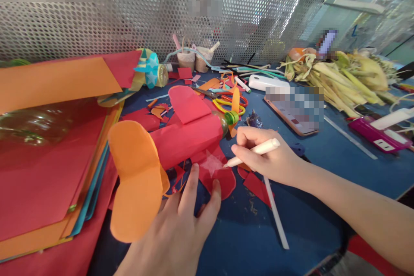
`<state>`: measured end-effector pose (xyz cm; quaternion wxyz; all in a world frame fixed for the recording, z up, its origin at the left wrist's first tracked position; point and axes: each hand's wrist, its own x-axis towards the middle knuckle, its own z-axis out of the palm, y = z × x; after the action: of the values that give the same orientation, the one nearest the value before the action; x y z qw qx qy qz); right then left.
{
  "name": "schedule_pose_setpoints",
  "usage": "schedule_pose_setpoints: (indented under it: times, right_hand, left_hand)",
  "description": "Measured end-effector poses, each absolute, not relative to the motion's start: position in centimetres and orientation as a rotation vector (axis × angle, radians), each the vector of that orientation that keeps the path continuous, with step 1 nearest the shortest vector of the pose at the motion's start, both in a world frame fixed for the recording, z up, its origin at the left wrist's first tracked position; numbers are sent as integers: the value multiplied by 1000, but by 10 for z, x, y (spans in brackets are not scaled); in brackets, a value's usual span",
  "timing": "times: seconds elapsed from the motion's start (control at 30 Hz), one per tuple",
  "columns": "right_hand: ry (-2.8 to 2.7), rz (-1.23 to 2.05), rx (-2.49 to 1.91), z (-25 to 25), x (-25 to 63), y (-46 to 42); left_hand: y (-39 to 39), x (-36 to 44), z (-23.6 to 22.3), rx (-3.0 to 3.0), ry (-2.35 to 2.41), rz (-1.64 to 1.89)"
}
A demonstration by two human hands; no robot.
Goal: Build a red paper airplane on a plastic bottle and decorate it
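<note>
A plastic bottle wrapped in red paper (189,138) lies on its side, its green cap (232,117) pointing right. It carries red paper wings and an orange paper tail (134,181). On the near red wing (223,183) is a pale star (211,163). My right hand (267,153) grips a white marker (265,146), its tip touching the wing at the star's right side. My left hand (181,220) rests with fingers spread, index finger and thumb pressing on the near wing's edge.
Stacked coloured paper (48,172) and a clear bottle fill the left. Behind lie scissors (229,105), paper scraps and a small paper-decorated bottle (152,70). A phone (291,114), corn husks (336,77) and a purple glue gun or similar device (378,133) are at right.
</note>
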<state>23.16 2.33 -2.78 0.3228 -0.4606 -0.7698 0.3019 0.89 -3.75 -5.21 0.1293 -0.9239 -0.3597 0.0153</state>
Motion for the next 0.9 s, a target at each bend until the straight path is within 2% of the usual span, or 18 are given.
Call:
schedule_pose_setpoints:
  times: [0.9]
  right_hand:
    - [-1997, 782, -1247, -29, 231, 24]
  left_hand:
    - [-37, 9, -53, -2718, -1104, 88]
